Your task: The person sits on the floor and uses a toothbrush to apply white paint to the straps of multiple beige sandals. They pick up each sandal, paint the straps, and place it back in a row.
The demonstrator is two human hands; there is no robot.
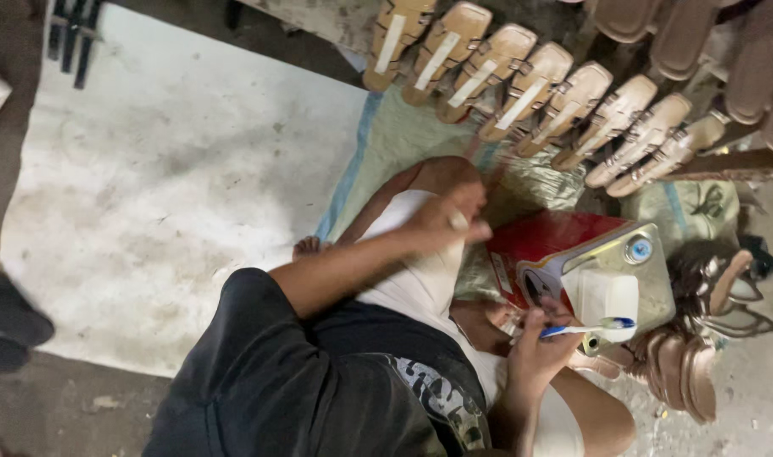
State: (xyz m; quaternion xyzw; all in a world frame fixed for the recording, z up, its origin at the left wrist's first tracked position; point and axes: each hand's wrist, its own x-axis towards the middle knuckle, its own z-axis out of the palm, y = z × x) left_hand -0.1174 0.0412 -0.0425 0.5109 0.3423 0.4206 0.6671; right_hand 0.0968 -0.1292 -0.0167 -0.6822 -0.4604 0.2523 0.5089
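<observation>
Left hand (441, 222): fingers curled shut on a small pale piece, over the knee.
Right hand (535, 343): fingers pinching a blue-white toothbrush (585, 328).
Bristles: above square glue tin (611, 283).
Behind: row of tan sandals (530, 93).

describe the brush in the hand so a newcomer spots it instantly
Start at the red and silver rectangular metal can lying right of the seated person's knees. Just below it, the right hand pinches a thin toothbrush-like brush with a blue and white handle. It is the only slim, blue-tipped stick there; the neighbouring things are tan sandals.
</observation>
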